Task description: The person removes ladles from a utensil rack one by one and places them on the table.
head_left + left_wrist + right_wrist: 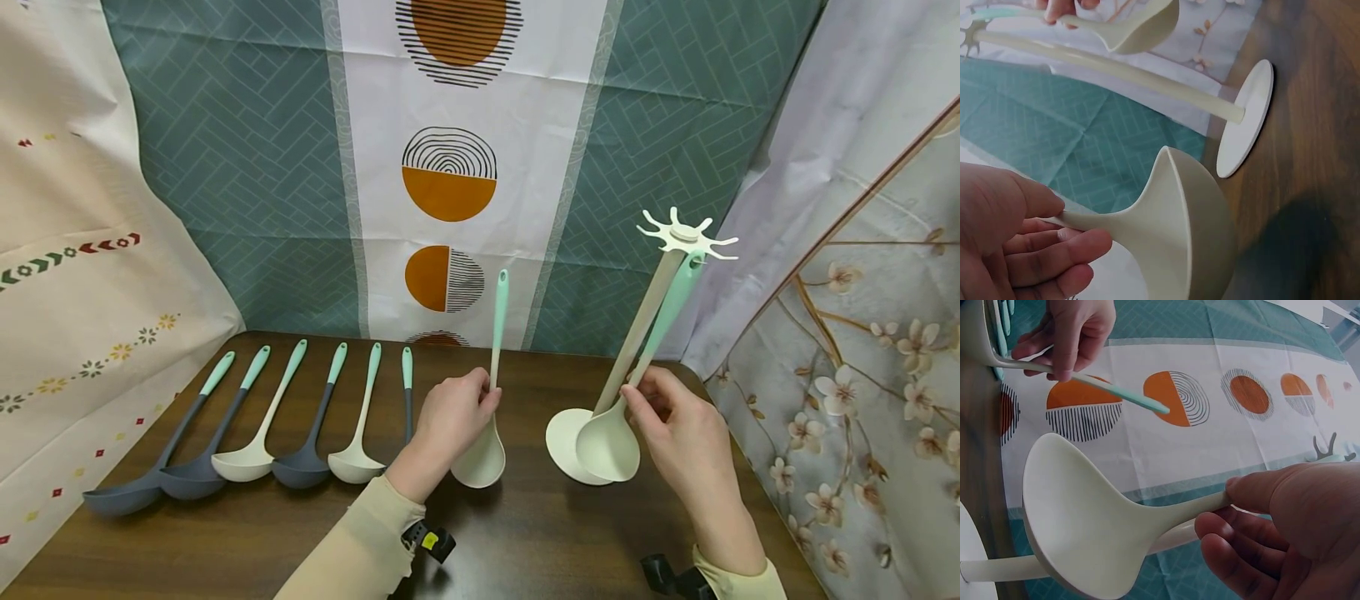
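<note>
My left hand (450,421) pinches a cream ladle (483,462) low on its shaft, its mint handle pointing up. In the left wrist view, that ladle's bowl (1166,231) is above the table. My right hand (686,429) pinches a second cream ladle (609,442) just above the bowl, between thumb and fingers. Its mint handle leans up along the cream utensil stand (641,333), and the holed tip overlaps a prong of the star-shaped top (684,235) in the head view. The stand's round base (562,446) is partly hidden behind the right ladle's bowl.
Several ladles lie in a row on the left of the brown wooden table (517,542), dark grey ones such as the end ladle (123,497) and cream ones (247,462), all with mint handles. A patterned cloth (450,108) hangs behind; a floral curtain (847,417) borders the right side.
</note>
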Motion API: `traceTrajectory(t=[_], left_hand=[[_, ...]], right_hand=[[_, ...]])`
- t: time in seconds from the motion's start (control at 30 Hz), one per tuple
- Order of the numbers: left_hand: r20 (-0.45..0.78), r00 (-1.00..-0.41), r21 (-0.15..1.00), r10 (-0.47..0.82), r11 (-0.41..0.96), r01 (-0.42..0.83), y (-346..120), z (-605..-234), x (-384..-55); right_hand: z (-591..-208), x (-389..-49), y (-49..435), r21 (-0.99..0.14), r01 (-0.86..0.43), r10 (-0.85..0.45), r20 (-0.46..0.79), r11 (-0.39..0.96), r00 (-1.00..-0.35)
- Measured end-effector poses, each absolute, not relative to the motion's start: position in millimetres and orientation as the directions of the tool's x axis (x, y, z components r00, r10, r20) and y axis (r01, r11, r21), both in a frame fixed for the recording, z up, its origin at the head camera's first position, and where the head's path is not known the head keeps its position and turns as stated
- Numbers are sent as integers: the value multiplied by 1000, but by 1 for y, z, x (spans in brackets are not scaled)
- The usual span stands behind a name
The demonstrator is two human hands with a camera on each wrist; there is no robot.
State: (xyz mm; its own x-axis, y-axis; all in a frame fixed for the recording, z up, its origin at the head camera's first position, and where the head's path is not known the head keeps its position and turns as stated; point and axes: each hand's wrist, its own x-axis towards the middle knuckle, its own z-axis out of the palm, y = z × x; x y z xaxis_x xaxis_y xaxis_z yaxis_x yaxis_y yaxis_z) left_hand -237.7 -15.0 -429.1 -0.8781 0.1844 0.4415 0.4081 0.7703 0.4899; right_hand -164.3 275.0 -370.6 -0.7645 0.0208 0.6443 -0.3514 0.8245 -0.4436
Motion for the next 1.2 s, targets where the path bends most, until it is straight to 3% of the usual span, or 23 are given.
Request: traceTrajectory(t=[0.8,1.2], left_hand=[[262,-952,536,156,797,278,-25,-443,-253],[210,-967,497,144,836,232,-30,-450,-257]], right_hand=[[-371,-165,275,-442,-356,18,646,823,-763],[-370,-164,274,-446,-376,3,648,812,-762]])
